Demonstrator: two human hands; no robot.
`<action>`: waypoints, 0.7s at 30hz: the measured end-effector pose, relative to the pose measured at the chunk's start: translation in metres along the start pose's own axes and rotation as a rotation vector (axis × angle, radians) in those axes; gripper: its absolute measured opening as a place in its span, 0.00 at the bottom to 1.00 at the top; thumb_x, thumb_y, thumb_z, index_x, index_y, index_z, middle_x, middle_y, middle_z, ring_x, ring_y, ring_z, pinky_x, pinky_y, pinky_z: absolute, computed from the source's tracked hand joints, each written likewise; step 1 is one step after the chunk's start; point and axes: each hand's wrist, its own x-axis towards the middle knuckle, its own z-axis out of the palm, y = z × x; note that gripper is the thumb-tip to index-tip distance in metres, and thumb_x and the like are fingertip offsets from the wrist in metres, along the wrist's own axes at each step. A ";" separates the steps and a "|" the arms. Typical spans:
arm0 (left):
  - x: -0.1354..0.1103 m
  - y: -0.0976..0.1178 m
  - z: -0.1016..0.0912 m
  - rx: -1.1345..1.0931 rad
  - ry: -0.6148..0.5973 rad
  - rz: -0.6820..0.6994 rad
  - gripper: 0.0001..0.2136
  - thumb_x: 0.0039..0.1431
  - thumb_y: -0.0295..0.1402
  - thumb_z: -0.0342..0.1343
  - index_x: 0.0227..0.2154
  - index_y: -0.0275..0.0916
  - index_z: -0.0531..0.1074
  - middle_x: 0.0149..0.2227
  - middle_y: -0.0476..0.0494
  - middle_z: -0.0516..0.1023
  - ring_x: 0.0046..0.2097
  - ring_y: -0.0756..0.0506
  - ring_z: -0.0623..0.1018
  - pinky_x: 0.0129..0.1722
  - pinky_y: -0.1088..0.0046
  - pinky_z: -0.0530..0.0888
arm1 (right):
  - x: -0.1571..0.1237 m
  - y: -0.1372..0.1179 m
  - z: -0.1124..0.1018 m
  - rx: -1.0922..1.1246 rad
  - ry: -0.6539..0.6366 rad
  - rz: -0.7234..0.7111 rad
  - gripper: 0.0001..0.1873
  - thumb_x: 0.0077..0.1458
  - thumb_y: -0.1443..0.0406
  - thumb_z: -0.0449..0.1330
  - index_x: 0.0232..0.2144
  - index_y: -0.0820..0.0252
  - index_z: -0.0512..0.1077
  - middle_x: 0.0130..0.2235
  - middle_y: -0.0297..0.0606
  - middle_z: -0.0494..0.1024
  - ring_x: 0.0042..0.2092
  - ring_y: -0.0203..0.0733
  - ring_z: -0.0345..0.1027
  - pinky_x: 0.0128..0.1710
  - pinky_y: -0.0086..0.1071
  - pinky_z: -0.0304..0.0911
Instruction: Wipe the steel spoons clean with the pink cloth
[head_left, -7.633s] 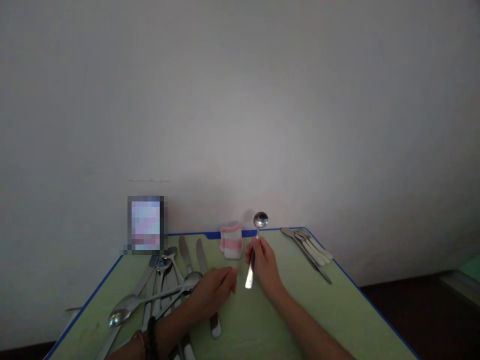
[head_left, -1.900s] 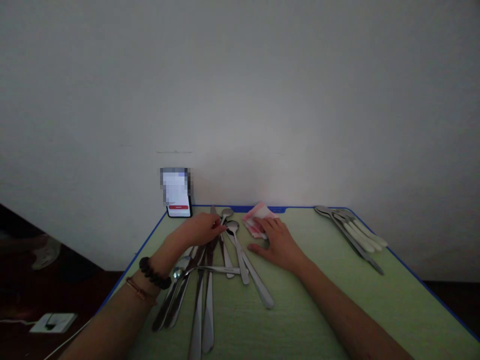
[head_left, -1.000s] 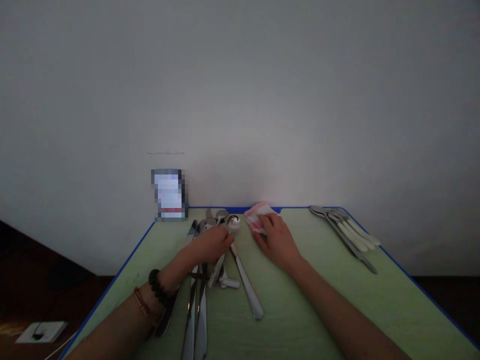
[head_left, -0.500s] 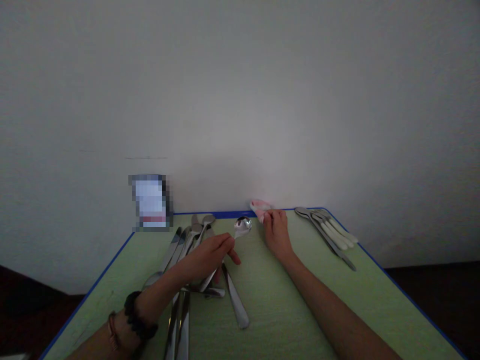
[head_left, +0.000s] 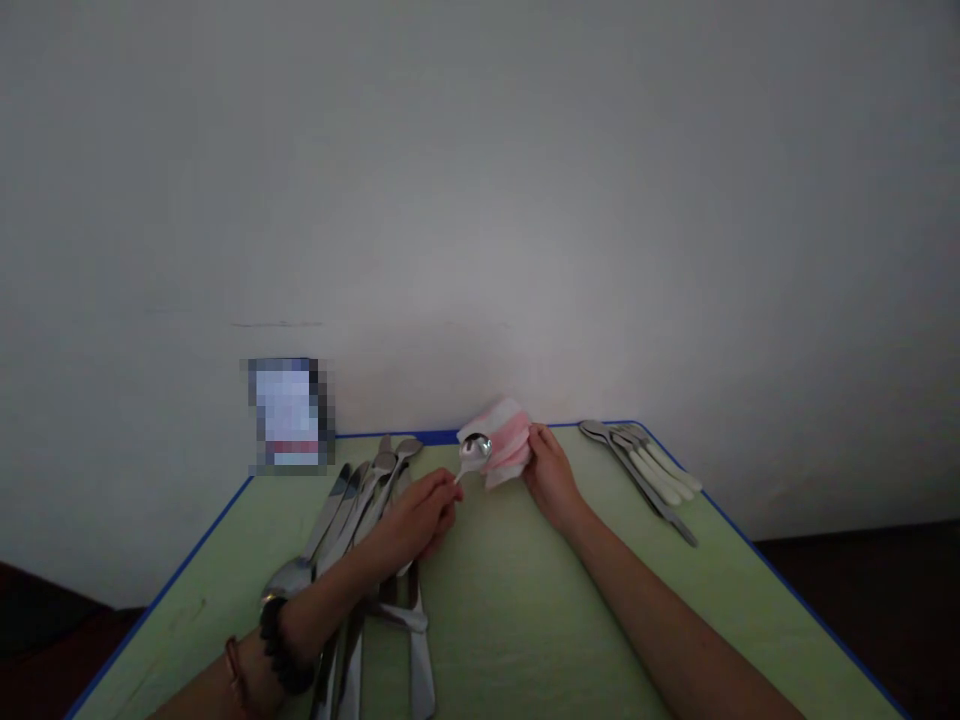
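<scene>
My left hand point(head_left: 424, 515) is closed around the handle of a shiny metal spoon point(head_left: 475, 452), whose bowl points away from me. In my right hand point(head_left: 553, 472) is a pink and white cloth point(head_left: 512, 440), pinched at its right edge. The cloth hangs open just behind and beside the spoon's bowl; I cannot tell whether they touch. Beneath and beside my left forearm lies a pile of metal cutlery point(head_left: 360, 520), partly hidden by the arm.
At the table's far right lie several pieces of cutlery with white handles point(head_left: 664, 475) beside a metal spoon point(head_left: 596, 432). A blurred, screen-like object point(head_left: 289, 415) stands at the far left. The green table point(head_left: 510, 620) has a blue edge and meets a grey wall point(head_left: 480, 200).
The cloth has moved left and spread out toward the spoon's bowl. My left hand now has its fingers curled in more tightly. The view has shifted slightly.
</scene>
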 end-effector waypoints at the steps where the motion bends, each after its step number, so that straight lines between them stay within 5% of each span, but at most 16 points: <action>1: 0.002 -0.001 0.005 -0.027 0.006 0.004 0.11 0.58 0.41 0.39 0.30 0.40 0.59 0.16 0.61 0.58 0.12 0.56 0.59 0.10 0.84 0.55 | 0.000 0.001 0.000 0.081 -0.011 0.053 0.12 0.48 0.55 0.57 0.26 0.57 0.63 0.24 0.26 0.64 0.26 0.33 0.57 0.27 0.26 0.55; 8: 0.003 -0.012 0.015 -0.167 -0.001 0.051 0.15 0.59 0.47 0.40 0.41 0.42 0.56 0.22 0.57 0.70 0.13 0.53 0.69 0.08 0.84 0.61 | -0.001 -0.008 0.000 0.287 -0.147 0.206 0.09 0.49 0.57 0.58 0.30 0.56 0.67 0.30 0.30 0.74 0.33 0.36 0.66 0.37 0.32 0.62; 14: 0.001 -0.016 0.016 -0.036 0.013 0.025 0.17 0.60 0.47 0.40 0.38 0.37 0.62 0.17 0.55 0.69 0.11 0.53 0.67 0.07 0.85 0.58 | -0.002 -0.017 0.000 0.316 -0.270 0.334 0.20 0.54 0.50 0.49 0.32 0.59 0.70 0.35 0.38 0.77 0.40 0.42 0.69 0.41 0.38 0.63; 21: -0.004 -0.010 0.016 0.113 0.006 0.067 0.16 0.61 0.44 0.39 0.33 0.37 0.64 0.16 0.54 0.70 0.11 0.53 0.66 0.10 0.83 0.59 | -0.010 -0.011 0.005 0.174 -0.369 0.280 0.16 0.42 0.61 0.65 0.35 0.60 0.72 0.34 0.36 0.77 0.35 0.37 0.68 0.36 0.30 0.62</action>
